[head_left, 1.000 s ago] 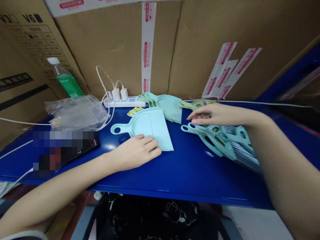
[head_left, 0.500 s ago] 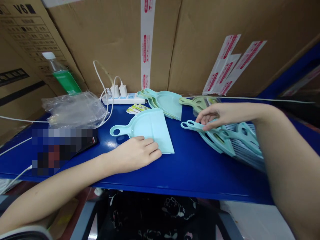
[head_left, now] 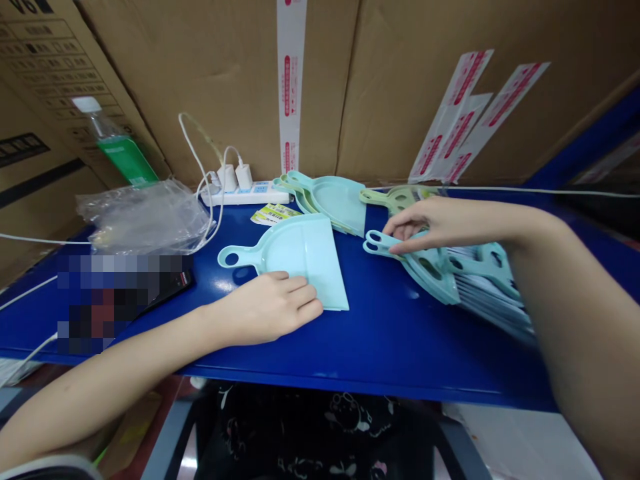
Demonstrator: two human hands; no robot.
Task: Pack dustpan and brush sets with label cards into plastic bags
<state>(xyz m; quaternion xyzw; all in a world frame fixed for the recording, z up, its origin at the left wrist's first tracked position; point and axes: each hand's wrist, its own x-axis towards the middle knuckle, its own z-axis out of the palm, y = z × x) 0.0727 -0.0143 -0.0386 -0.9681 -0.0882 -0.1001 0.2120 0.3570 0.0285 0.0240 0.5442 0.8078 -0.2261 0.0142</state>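
A light-blue dustpan (head_left: pixel 285 252) lies on the blue table, its ring handle towards the left. My left hand (head_left: pixel 275 305) is closed at its near edge, knuckles up, fingertips hidden underneath. On the right, my right hand (head_left: pixel 420 222) pinches the handle end of a second light-blue dustpan (head_left: pixel 434 280), thumb in front and fingers behind. Two handle rings overlap there, so another dustpan seems stacked with it. A light-blue hand brush (head_left: pixel 480 265) with greyish bristles lies just right of them, partly covered by my right forearm.
More dustpans (head_left: pixel 340 200) are stacked at the back, beside a green handled piece (head_left: pixel 395 199) in clear wrap. A power strip (head_left: pixel 245 195), labels (head_left: pixel 275 215), a plastic bag (head_left: pixel 150 217), a bottle (head_left: pixel 125 157) and a dark device (head_left: pixel 173 283) lie leftward. Cardboard boxes (head_left: pixel 225 73) stand behind.
My right hand has shifted the stacked dustpans slightly, and their pans now overlap more closely. My left hand stays at its dustpan's edge. The view has tilted a little.
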